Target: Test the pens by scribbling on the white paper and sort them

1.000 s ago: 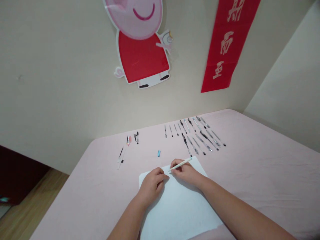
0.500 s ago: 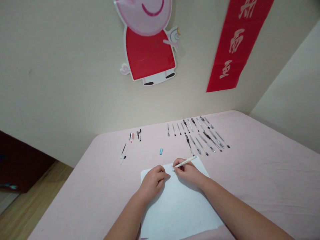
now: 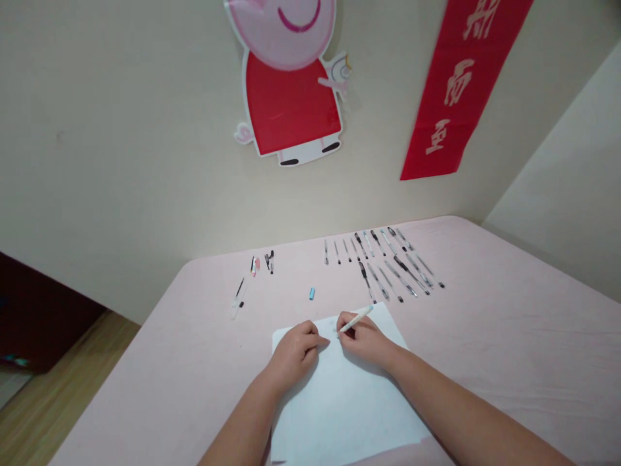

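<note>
White paper [image 3: 349, 408] lies on the pink-covered table, with small marks near its upper edge. My right hand [image 3: 361, 338] grips a white pen [image 3: 356, 319] with a light blue end, its tip down at the upper part of the sheet. To the left, my left hand [image 3: 297, 353] rests on the paper, partly curled, one digit stretched toward the pen tip and nothing held. A blue pen cap [image 3: 312, 294] lies beyond the sheet's top edge.
Several pens and refills lie in two rows at the back right, among them a black-capped pen [image 3: 365, 275]. Further left are a few pen parts, including a black clip piece [image 3: 270, 261] and a thin refill [image 3: 238, 291]. A wall borders the table's far edge.
The pen has tilted a little more upright, and my right hand has shifted slightly down with it. My left hand stays on the paper.
</note>
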Available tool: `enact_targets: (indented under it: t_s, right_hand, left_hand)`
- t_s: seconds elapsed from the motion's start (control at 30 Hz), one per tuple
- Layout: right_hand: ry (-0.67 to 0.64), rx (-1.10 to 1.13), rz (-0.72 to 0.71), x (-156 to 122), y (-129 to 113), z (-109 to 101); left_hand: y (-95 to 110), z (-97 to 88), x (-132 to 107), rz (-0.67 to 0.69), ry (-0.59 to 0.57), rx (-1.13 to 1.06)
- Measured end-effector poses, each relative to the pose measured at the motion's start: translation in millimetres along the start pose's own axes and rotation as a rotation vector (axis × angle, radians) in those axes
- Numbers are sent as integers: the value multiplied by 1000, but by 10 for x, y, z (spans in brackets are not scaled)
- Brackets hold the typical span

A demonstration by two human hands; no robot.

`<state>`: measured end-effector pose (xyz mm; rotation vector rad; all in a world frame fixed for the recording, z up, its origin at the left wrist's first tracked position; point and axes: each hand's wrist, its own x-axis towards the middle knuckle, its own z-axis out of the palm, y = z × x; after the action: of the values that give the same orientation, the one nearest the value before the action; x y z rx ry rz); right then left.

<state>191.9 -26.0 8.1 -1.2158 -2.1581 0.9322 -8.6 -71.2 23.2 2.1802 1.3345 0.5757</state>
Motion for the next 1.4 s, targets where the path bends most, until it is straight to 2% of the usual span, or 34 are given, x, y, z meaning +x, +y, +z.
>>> enact_targets:
  t_s: [0.37,0.9,1.4]
  right_hand:
    - [-20,-83,8,-13,-18,-5]
    - [3,-77,16,-6,-75,-9]
    - [1,-52,-14,-12,-25,-8]
  left_hand:
    - [34,-23,3,26,-51,66]
    - [39,-23,11,5,-60,75]
    - [41,-29,6,7,-55,71]
